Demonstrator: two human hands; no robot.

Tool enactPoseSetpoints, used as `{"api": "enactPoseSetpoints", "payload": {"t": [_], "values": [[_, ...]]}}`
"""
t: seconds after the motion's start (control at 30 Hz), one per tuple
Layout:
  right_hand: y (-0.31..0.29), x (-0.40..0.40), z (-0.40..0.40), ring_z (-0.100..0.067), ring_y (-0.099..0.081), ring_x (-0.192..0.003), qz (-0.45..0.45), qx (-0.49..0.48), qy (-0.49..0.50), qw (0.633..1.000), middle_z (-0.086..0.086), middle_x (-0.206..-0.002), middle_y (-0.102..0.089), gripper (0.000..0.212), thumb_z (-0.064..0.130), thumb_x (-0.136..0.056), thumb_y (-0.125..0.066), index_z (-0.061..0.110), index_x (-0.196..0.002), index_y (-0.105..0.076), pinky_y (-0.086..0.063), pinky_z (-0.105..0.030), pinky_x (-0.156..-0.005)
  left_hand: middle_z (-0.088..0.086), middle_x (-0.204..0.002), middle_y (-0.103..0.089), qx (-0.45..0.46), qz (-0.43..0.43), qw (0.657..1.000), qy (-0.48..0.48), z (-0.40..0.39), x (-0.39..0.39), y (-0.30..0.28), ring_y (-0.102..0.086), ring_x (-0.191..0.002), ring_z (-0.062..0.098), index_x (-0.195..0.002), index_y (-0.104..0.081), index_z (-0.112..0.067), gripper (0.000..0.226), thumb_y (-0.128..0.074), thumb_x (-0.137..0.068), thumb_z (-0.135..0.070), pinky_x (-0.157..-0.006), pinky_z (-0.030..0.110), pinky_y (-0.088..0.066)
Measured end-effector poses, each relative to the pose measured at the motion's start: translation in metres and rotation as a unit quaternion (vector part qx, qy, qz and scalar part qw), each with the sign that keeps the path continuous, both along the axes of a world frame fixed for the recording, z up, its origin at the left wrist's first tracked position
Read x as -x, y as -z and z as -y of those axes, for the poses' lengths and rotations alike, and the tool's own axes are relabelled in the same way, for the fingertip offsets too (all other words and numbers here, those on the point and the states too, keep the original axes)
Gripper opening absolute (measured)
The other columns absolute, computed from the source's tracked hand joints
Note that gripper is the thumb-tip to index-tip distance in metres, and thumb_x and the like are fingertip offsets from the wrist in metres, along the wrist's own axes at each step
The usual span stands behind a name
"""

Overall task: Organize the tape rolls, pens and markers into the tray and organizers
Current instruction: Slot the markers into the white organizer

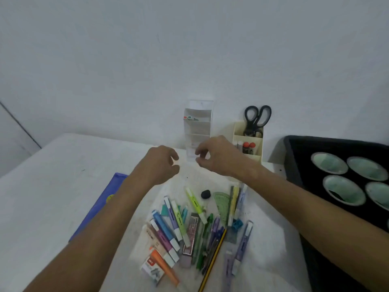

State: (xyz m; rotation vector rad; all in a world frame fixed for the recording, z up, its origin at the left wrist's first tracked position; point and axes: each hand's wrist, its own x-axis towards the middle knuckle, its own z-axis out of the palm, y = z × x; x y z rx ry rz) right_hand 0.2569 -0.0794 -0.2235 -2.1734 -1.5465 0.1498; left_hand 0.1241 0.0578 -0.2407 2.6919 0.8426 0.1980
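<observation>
Reaching out over the scattered pile, both hands hover near the back of the bench, just in front of the clear tiered organizer (197, 131) that stands against the wall. The left hand (160, 165) has its fingers loosely curled with thumb and forefinger close together, and the right hand (212, 157) is pinched the same way; whether either grip has hold of something thin or clear I cannot tell, since nothing shows plainly between the fingertips. The pens and markers (185, 226) lie in a loose fan on the bench below the forearms, none of them yet in an organizer, so I judge the sorting to be at an early stage, perhaps with the hands readying the clear organizer. The tape rolls (345, 182) already sit in the black tray (294, 161) at the right edge. The cream organizer (248, 142) beside the clear one holds black scissors (257, 119) and a few small things. The next move, I think, calls for coming back down to the pile, singling out one marker from its neighbours, and standing it in a compartment without toppling the light organizer. The bench is covered in white, a little smudged, with a blue folder (103, 205) lying at the left. The wall behind is plain, pale and bare.
</observation>
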Motion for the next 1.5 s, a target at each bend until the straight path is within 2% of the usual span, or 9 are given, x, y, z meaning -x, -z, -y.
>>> {"api": "enactPoseSetpoints", "payload": {"t": [0.1, 0.27, 0.4, 0.63, 0.9, 1.0, 1.13, 1.37, 1.5], "values": [[0.022, 0.017, 0.017, -0.009, -0.059, -0.077, -0.015, 0.097, -0.038, 0.994, -0.002, -0.095, -0.071, 0.023, 0.027, -0.086, -0.067, 0.011, -0.101, -0.073, -0.044, -0.015, -0.066, 0.001, -0.102, -0.068, 0.025, -0.088, 0.996, 0.0, 0.011, 0.027, 0.023, -0.059, -0.086, 0.014, -0.108, -0.068, -0.018, 0.026, -0.066, -0.084, -0.027, -0.072, 0.02, -0.043], [0.067, 0.039, 0.03, -0.018, -0.06, -0.082, -0.021, 0.231, -0.066, 0.971, -0.005, -0.098, -0.065, 0.039, 0.039, -0.079, -0.073, 0.01, -0.104, -0.068, -0.052, -0.03, -0.072, 0.0, -0.1, -0.069, 0.064, -0.179, 0.973, 0.133, 0.047, 0.05, 0.043, -0.061, -0.084, 0.012, -0.113, -0.068, -0.025, 0.029, -0.066, -0.085, -0.022, -0.07, 0.017, -0.042], [0.09, 0.05, 0.033, -0.026, -0.063, -0.083, -0.007, 0.23, -0.026, 0.973, -0.012, -0.099, -0.064, 0.043, 0.041, -0.079, -0.072, 0.005, -0.102, -0.064, -0.05, -0.033, -0.065, 0.004, -0.105, -0.055, 0.048, -0.233, 0.949, 0.208, 0.064, 0.051, 0.056, -0.056, -0.102, 0.019, -0.127, -0.06, -0.03, 0.039, -0.062, -0.089, -0.022, -0.078, 0.021, -0.038], [0.091, 0.044, 0.035, -0.025, -0.057, -0.074, -0.027, 0.207, 0.023, 0.978, -0.015, -0.098, -0.062, 0.031, 0.022, -0.079, -0.066, 0.001, -0.101, -0.061, -0.045, -0.03, -0.058, -0.002, -0.1, -0.043, -0.02, -0.237, 0.939, 0.248, 0.066, 0.043, 0.062, -0.054, -0.095, 0.019, -0.112, -0.068, -0.027, 0.028, -0.067, -0.086, -0.017, -0.08, 0.029, -0.047], [0.023, 0.009, 0.037, -0.022, -0.06, -0.064, -0.045, -0.007, 0.099, 0.994, -0.011, -0.071, -0.065, 0.023, 0.016, -0.085, -0.054, -0.001, -0.075, -0.066, -0.05, -0.036, -0.062, 0.0, -0.1, -0.062, -0.067, 0.014, 0.987, 0.145, 0.037, 0.013, -0.005, -0.048, -0.075, 0.015, -0.119, -0.048, -0.022, 0.024, -0.05, -0.096, -0.021, -0.069, 0.029, -0.04], [-0.02, -0.003, 0.04, -0.021, -0.062, -0.074, -0.013, -0.091, 0.102, 0.991, -0.008, -0.085, -0.07, 0.021, 0.014, -0.09, -0.053, 0.004, -0.093, -0.071, -0.048, -0.029, -0.07, -0.003, -0.093, -0.063, -0.075, 0.144, 0.979, 0.125, 0.026, 0.0, -0.043, -0.057, -0.075, 0.015, -0.13, -0.049, -0.028, 0.04, -0.056, -0.093, -0.017, -0.075, 0.031, -0.049], [-0.058, -0.019, 0.038, -0.016, -0.06, -0.079, 0.009, -0.17, 0.116, 0.979, -0.008, -0.099, -0.071, 0.025, 0.016, -0.093, -0.055, 0.006, -0.109, -0.07, -0.041, -0.017, -0.073, -0.009, -0.083, -0.064, -0.062, 0.275, 0.958, 0.062, 0.016, -0.017, -0.089, -0.064, -0.07, 0.012, -0.101, -0.061, -0.025, 0.019, -0.069, -0.085, -0.029, -0.064, 0.026, -0.049], [-0.069, -0.039, 0.024, -0.009, -0.048, -0.078, 0.043, -0.201, 0.115, 0.972, -0.007, -0.099, -0.068, 0.025, 0.017, -0.095, -0.053, 0.007, -0.112, -0.069, -0.03, -0.013, -0.07, -0.01, -0.075, -0.061, -0.018, 0.351, 0.936, 0.009, 0.003, -0.047, -0.103, -0.061, -0.065, 0.018, -0.086, -0.056, -0.02, 0.024, -0.074, -0.079, -0.034, -0.056, 0.027, -0.047], [-0.058, -0.048, 0.012, -0.009, -0.047, -0.077, 0.064, -0.187, 0.103, 0.975, -0.008, -0.096, -0.068, 0.025, 0.017, -0.095, -0.051, 0.008, -0.11, -0.069, -0.033, -0.018, -0.073, -0.01, -0.069, -0.06, -0.01, 0.345, 0.939, 0.006, -0.003, -0.059, -0.09, -0.056, -0.054, 0.003, -0.083, -0.054, -0.016, 0.027, -0.075, -0.079, -0.033, -0.049, 0.013, -0.04]]}}
